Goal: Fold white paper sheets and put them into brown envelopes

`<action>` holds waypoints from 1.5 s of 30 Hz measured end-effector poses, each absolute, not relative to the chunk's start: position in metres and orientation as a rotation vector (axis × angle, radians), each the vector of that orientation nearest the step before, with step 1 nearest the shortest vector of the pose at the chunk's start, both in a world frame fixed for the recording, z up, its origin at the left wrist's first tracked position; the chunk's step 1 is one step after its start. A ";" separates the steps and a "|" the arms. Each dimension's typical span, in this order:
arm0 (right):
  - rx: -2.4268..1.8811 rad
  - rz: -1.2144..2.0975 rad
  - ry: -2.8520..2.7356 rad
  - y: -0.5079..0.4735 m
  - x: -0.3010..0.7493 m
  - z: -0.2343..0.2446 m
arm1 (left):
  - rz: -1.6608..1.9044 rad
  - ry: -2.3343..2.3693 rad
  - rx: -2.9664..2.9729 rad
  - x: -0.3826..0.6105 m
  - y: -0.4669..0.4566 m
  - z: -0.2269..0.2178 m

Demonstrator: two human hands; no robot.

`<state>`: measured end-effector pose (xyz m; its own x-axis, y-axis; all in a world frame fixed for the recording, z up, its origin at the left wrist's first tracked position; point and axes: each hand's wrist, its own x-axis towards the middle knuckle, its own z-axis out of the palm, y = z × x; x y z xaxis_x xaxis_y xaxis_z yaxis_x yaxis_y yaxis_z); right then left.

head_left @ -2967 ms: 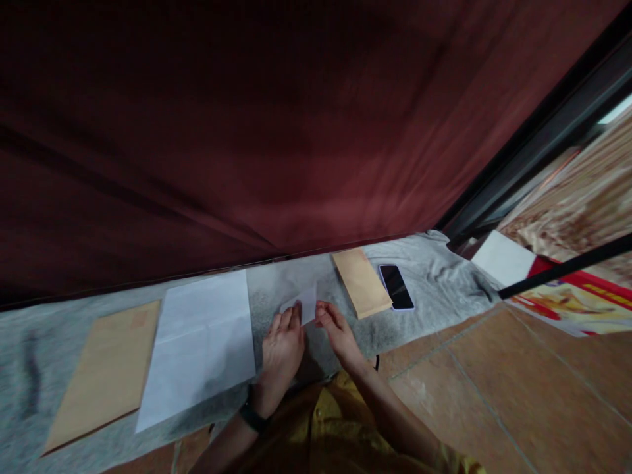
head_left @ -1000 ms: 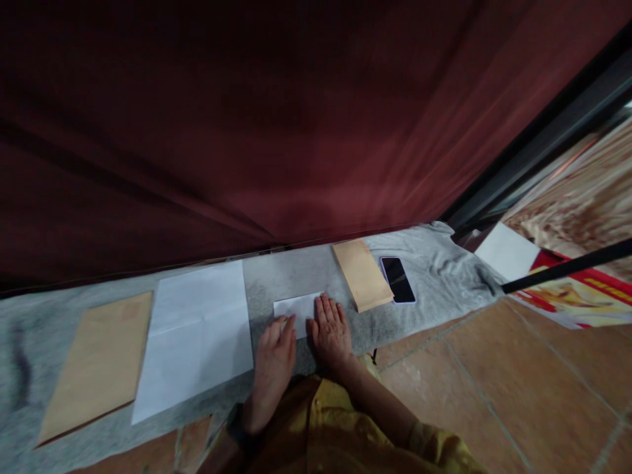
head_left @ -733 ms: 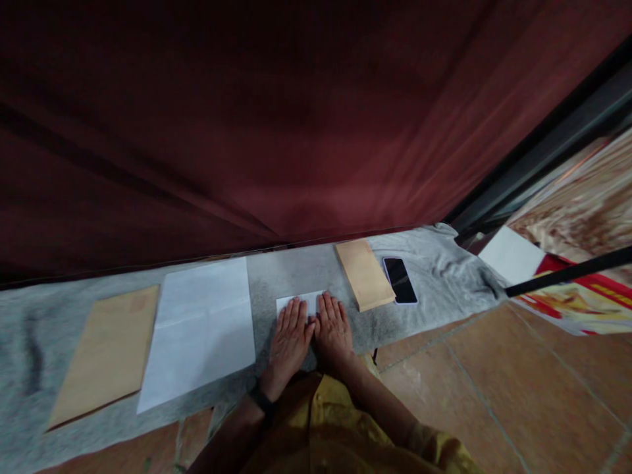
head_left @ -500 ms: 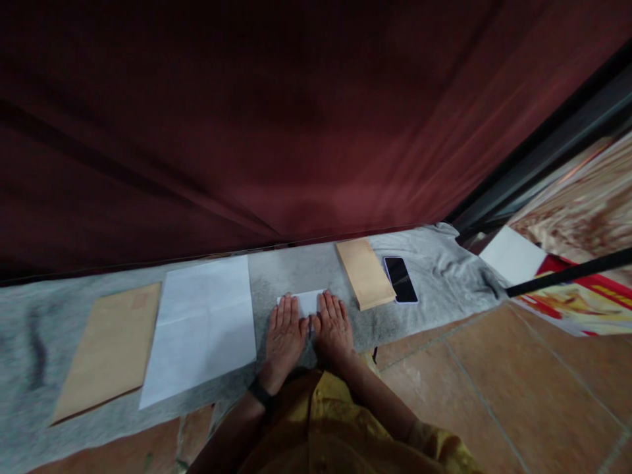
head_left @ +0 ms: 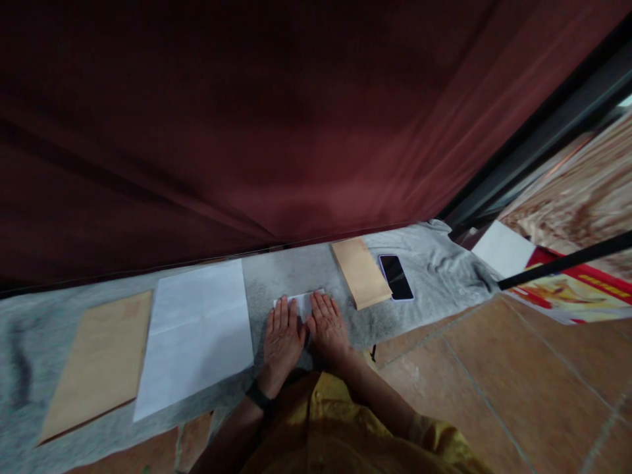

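A small folded white paper [head_left: 302,300] lies on the grey cloth [head_left: 281,273] in front of me. Both my hands press flat on it, fingers stretched out and side by side. My left hand [head_left: 280,336] covers its left part and my right hand [head_left: 326,324] its right part, so only the paper's far edge shows. A dark band sits on my left wrist [head_left: 257,396]. Neither hand holds anything.
A large white sheet [head_left: 197,332] and a big brown envelope [head_left: 99,362] lie to the left. A small brown envelope [head_left: 360,273] and a black phone [head_left: 395,276] lie to the right. A dark red curtain [head_left: 247,131] hangs behind. Tiled floor [head_left: 494,382] spreads right, with another white paper [head_left: 501,249].
Three seconds ago both hands held the small paper lifted by its edge. It came down onto the cloth, and the left hand joined the right, pressing flat on it.
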<state>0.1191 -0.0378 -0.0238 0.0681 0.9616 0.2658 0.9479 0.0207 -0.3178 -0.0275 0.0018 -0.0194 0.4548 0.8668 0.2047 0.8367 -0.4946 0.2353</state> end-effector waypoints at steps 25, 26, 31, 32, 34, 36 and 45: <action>-1.948 -0.013 -1.939 -0.027 0.137 -0.025 | 0.601 1.686 2.446 -0.034 -0.001 -0.018; -1.949 -0.015 -1.940 -0.027 0.137 -0.025 | 0.607 1.710 2.443 -0.035 -0.001 -0.016; -1.957 -0.017 -1.946 -0.027 0.137 -0.026 | 0.556 1.432 2.672 -0.033 -0.011 -0.013; -1.959 -0.014 -1.952 -0.027 0.137 -0.027 | 0.537 1.331 2.727 -0.033 -0.014 -0.016; -1.966 -0.005 -1.969 -0.027 0.138 -0.027 | 0.510 1.197 2.805 -0.033 -0.019 -0.024; -1.971 -0.001 -1.977 -0.026 0.139 -0.027 | 0.497 1.156 2.853 -0.037 -0.022 -0.032; -1.983 0.000 -1.957 -0.029 0.152 -0.022 | 0.447 1.105 2.959 -0.060 -0.024 -0.028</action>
<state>0.1516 -0.0292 -0.0218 0.0440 0.9686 0.2447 0.9687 0.0185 -0.2476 -0.0597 -0.0235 -0.0278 0.7211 0.6352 0.2768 0.6488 -0.7592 0.0520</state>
